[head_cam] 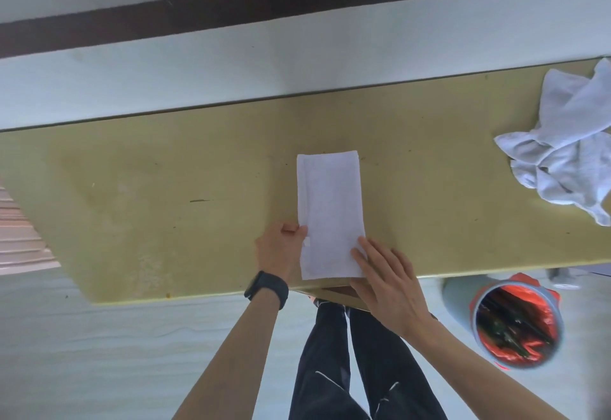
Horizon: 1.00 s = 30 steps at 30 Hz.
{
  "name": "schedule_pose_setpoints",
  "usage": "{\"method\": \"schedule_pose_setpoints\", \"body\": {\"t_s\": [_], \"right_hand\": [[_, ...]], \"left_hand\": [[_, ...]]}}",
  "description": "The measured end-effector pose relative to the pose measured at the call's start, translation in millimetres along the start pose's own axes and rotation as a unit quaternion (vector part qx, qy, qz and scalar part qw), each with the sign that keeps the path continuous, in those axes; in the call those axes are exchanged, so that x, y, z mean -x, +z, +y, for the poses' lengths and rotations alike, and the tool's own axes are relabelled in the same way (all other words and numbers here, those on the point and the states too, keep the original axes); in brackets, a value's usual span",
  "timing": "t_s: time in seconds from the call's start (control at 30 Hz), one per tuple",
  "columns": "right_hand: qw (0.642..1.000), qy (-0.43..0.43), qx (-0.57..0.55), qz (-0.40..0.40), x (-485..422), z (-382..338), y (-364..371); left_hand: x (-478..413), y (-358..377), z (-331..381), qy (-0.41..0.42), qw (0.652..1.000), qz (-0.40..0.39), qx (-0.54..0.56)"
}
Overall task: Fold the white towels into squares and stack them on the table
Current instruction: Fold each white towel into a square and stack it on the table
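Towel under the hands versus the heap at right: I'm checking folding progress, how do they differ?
The folded towel lies flat as a neat long rectangle; the heap is crumpled. The folded towel sits at the table's middle; the heap at its right end. The left hand and right hand touch the folded towel; nothing touches the heap. Both are white and rest on the table.

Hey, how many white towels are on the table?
2 at least: a folded strip at the near edge, between the left hand and right hand, and a crumpled heap at the right end, which may hide more.
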State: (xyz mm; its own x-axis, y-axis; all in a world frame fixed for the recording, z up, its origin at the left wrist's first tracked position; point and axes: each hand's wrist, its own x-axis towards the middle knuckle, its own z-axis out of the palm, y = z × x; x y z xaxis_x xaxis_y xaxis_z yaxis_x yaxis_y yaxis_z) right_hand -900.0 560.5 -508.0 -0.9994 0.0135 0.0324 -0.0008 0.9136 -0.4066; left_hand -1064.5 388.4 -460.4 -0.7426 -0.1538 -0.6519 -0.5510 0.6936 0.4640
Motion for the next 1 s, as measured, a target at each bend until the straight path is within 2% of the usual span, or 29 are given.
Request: {"method": "schedule_pose_setpoints", "body": {"t_s": [0.07,0.13,0.17,0.23,0.27,0.3,0.33,0.37,0.43,0.63,0.73,0.77,0.8,0.83,0.9,0.93,1.0], "right_hand": [[1.0,-0.018,0.016,0.006,2.8,1.6,0.0],[0.999,-0.037,0.038,-0.005,7.3,3.9,0.5],[0.998,-0.045,0.049,-0.011,10.3,5.6,1.4],[0.996,-0.06,0.06,-0.012,16.5,10.7,3.6],[0.996,-0.065,0.06,-0.004,18.8,13.4,4.4],[0.996,-0.069,0.056,0.007,20.5,16.1,5.5],[0.996,-0.072,0.048,0.02,21.4,18.1,6.2],[0.996,-0.074,0.037,0.033,21.5,19.3,6.7],[0.995,-0.082,0.016,0.055,19.4,20.1,6.5],[0.994,-0.103,-0.015,0.032,12.9,19.2,-3.9],[0.995,-0.084,-0.049,0.001,15.8,17.3,-9.6],[0.995,-0.064,-0.07,-0.007,15.6,14.8,-12.0],[0.995,-0.038,-0.093,-0.014,13.6,11.0,-15.5],[0.993,-0.008,-0.116,-0.019,9.8,7.1,-19.1],[0.986,0.057,-0.153,-0.017,-3.7,-1.4,-30.6],[0.98,0.099,-0.174,-0.019,-13.2,-5.5,-38.2],[0.949,0.205,-0.236,-0.052,-35.6,-10.1,-54.0]], "left_hand": [[-0.7,-2.1,-4.9,0.022,1.0,-0.008,-0.014],[3.3,-1.6,-17.0,0.128,0.983,0.02,-0.132],[6.3,0.4,-26.2,0.22,0.95,0.058,-0.213],[12.9,5.0,-48.3,0.44,0.839,0.116,-0.299],[15.1,7.3,-60.6,0.527,0.785,0.101,-0.311],[17.7,8.0,-72.8,0.577,0.75,0.066,-0.316],[18.4,8.8,-87.2,0.596,0.731,0.024,-0.33],[19.8,8.6,-98.8,0.599,0.72,-0.01,-0.349],[19.3,9.0,-112.9,0.606,0.705,-0.024,-0.369],[15.8,7.8,-111.3,0.613,0.731,-0.03,-0.298],[13.7,1.9,-107.1,0.607,0.74,-0.047,-0.287],[15.9,-0.7,-100.3,0.596,0.753,-0.049,-0.275],[21.1,-4.0,-89.0,0.563,0.785,-0.051,-0.255],[27.9,-9.2,-74.8,0.5,0.834,-0.063,-0.224],[34.9,-19.1,-47.0,0.317,0.931,-0.112,-0.138],[33.2,-22.5,-36.0,0.241,0.958,-0.136,-0.076],[22.0,-25.8,-19.0,0.184,0.97,-0.157,0.003]]}}
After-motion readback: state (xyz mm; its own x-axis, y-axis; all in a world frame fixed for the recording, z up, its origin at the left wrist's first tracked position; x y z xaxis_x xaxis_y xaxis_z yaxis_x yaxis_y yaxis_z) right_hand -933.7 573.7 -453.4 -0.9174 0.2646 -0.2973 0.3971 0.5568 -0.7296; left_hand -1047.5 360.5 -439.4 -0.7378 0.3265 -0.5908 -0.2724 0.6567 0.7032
